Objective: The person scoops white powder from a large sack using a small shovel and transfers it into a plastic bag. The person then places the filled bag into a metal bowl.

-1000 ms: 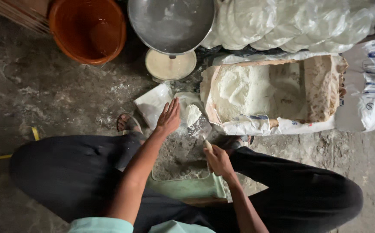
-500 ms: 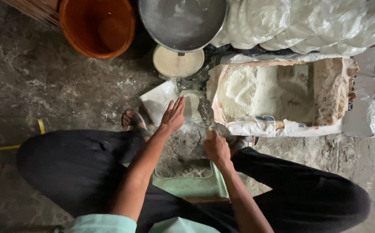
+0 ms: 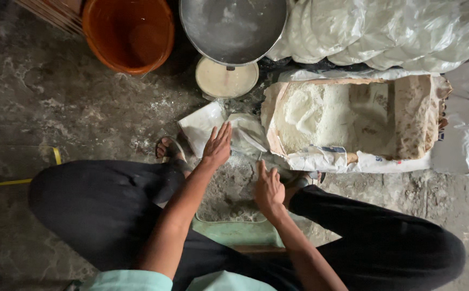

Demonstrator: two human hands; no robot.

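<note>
Hands spread flat over a crumpled clear plastic bag point(image 3: 245, 134) on the grey concrete floor point(image 3: 56, 108).
Left hand point(image 3: 216, 146) rests open on the bag, right hand point(image 3: 268, 188) lies open, gripping nothing, beside the torn white paper sack of pale powder point(image 3: 342, 118); a careless nudge could likely spill powder over the sack's torn edge. The bag's contents and the steel bowl's point(image 3: 233, 29) top rim are hidden or cut off.

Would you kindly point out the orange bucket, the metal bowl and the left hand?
Orange bucket point(image 3: 128, 33): head view, inner bottom.
Metal bowl point(image 3: 233, 27): head view, inside surface.
Left hand point(image 3: 217, 148): head view, back of the hand.
</note>
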